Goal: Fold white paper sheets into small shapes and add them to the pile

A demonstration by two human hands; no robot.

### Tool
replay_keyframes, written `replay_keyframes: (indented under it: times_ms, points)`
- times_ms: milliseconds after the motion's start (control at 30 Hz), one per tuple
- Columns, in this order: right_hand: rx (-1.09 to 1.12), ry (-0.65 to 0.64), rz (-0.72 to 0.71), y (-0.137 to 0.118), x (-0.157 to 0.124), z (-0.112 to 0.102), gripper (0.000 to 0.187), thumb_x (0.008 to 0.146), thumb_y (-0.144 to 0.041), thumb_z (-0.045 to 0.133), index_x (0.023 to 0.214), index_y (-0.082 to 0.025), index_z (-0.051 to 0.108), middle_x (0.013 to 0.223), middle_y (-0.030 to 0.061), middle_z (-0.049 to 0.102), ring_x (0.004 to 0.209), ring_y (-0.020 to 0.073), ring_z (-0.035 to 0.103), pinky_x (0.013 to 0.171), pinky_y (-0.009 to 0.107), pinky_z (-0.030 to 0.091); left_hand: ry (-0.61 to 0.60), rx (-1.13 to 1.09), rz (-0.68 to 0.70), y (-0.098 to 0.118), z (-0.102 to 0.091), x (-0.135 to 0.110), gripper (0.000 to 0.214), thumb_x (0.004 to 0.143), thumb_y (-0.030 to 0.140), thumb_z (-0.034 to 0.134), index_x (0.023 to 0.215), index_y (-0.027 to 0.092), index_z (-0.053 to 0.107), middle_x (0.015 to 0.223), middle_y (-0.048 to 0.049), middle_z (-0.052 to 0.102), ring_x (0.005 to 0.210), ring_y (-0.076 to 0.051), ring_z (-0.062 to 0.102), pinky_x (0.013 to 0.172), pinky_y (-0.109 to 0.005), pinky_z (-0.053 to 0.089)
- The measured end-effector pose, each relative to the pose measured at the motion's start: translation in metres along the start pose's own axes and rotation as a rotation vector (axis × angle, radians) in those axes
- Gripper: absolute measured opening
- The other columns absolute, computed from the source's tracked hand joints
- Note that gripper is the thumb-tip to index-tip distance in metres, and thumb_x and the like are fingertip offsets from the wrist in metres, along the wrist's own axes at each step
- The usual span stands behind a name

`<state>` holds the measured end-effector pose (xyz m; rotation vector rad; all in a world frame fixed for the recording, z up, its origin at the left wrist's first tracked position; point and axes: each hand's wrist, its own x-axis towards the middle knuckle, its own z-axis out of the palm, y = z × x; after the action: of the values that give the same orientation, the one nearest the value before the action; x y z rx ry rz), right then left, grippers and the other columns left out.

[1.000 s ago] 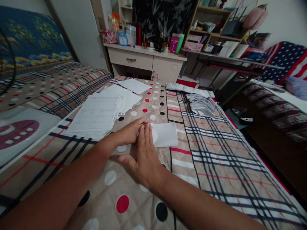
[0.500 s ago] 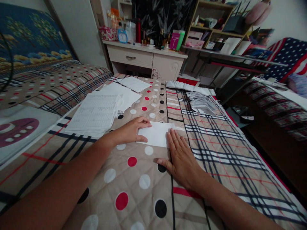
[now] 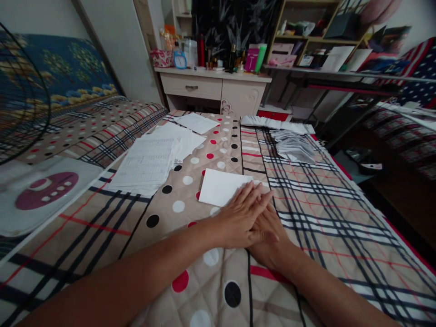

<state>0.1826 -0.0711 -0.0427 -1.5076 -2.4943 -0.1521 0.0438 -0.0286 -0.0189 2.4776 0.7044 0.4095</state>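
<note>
A folded sheet of white paper (image 3: 220, 187) lies flat on the patterned bedspread in front of me. My left hand (image 3: 243, 218) rests across the top of my right hand (image 3: 270, 238), its fingers stretched out over the paper's right part. Underneath, my right hand lies palm down at the paper's right end, mostly covered by the left. Neither hand is closed round anything. To the left sits a loose stack of printed sheets (image 3: 141, 161), with blank white sheets (image 3: 195, 122) beyond it. A pile of folded papers (image 3: 293, 147) stands fanned out at the far right.
Behind the folded pile runs a long row of folded papers (image 3: 275, 123). A white plastic bag with a purple print (image 3: 47, 190) lies at the left, near a wire fan guard (image 3: 47, 104). A white dresser (image 3: 190, 86) stands past the bed's far end.
My left hand has left the paper's left edge and moved right, onto my right hand. The right hand stays at the paper's right end. The view has shifted slightly left.
</note>
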Motion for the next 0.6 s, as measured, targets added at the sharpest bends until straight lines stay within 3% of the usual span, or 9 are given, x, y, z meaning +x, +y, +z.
replay_keyframes:
  times_ms: [133, 233, 433, 600]
  points:
    - [-0.002, -0.113, 0.053, -0.005, 0.006, -0.011, 0.077, 0.085, -0.042, 0.051, 0.149, -0.005, 0.031, 0.155, 0.0206, 0.028, 0.145, 0.0362, 0.023, 0.116, 0.055, 0.023, -0.049, 0.072, -0.022, -0.011, -0.010, -0.012, 0.099, 0.083, 0.076, 0.032, 0.154, 0.015, 0.000, 0.161, -0.0134, -0.004, 0.147, -0.028, -0.014, 0.120, -0.050, 0.001]
    - [-0.012, -0.105, 0.096, -0.008, 0.008, -0.014, 0.076, 0.089, -0.044, 0.044, 0.148, 0.002, 0.029, 0.156, 0.0238, 0.024, 0.146, 0.0342, 0.020, 0.116, 0.053, 0.023, -0.082, 0.139, -0.088, -0.017, -0.021, -0.026, 0.100, 0.083, 0.076, 0.031, 0.154, 0.014, -0.004, 0.161, -0.0137, -0.004, 0.148, -0.028, -0.011, 0.121, -0.048, 0.004]
    - [0.033, -0.079, 0.138, -0.008, 0.009, -0.014, 0.083, 0.091, -0.057, 0.040, 0.149, -0.001, 0.026, 0.157, 0.0221, 0.022, 0.147, 0.0321, 0.016, 0.117, 0.052, 0.022, -0.115, 0.338, -0.207, -0.043, -0.039, -0.061, 0.095, 0.086, 0.074, 0.029, 0.154, 0.013, 0.003, 0.161, -0.0147, 0.000, 0.149, -0.027, -0.004, 0.120, -0.045, 0.005]
    - [0.071, -0.083, 0.161, -0.011, 0.010, -0.019, 0.088, 0.089, -0.065, 0.037, 0.149, -0.001, 0.027, 0.156, 0.0235, 0.024, 0.147, 0.0345, 0.016, 0.116, 0.057, 0.019, -0.100, 0.449, -0.204, -0.054, -0.048, -0.078, 0.089, 0.089, 0.070, 0.028, 0.154, 0.013, 0.008, 0.161, -0.0142, 0.005, 0.149, -0.025, 0.003, 0.120, -0.043, 0.005]
